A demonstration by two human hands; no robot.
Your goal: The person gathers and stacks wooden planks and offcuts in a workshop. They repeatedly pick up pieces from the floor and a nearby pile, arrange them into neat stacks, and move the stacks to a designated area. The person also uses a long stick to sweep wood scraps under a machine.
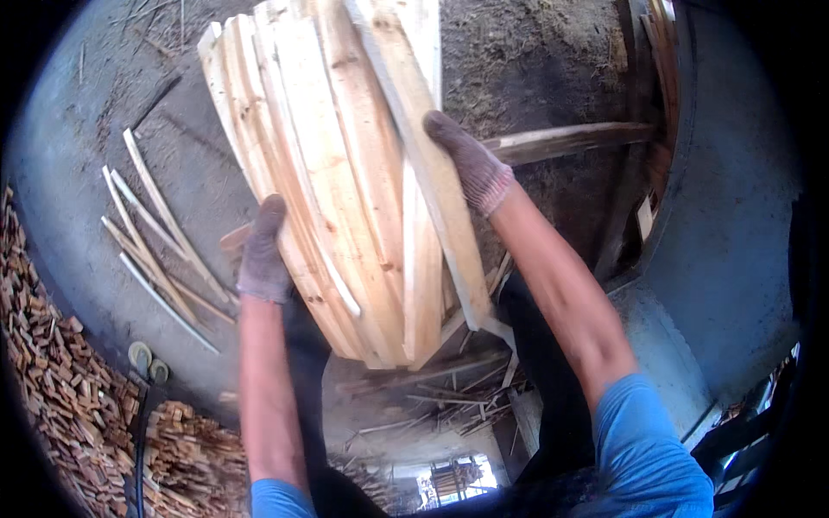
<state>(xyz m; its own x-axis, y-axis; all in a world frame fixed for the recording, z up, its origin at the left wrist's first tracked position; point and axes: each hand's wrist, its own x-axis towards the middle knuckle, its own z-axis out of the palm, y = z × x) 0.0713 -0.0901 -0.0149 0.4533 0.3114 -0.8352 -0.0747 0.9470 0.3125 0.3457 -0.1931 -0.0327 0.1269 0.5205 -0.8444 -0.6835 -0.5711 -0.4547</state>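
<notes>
Boards [324, 147] lie side by side between the grips, and a thick board [445, 207] slants on top. The right grip [471, 164] holds its edge. The left grip [262, 261] touches the boards' left side (I can't tell if it's closed). Pressing evenly should stop slips toward the thin sticks [161, 203] on the floor [82, 129].

On my feed I see dusty grey floor [95, 112] at the frame's upper left, straw-like litter [553, 47] right of top centre, a smooth blue-grey surface [734, 224] along the right, and bright light [484, 472] at bottom centre.
</notes>
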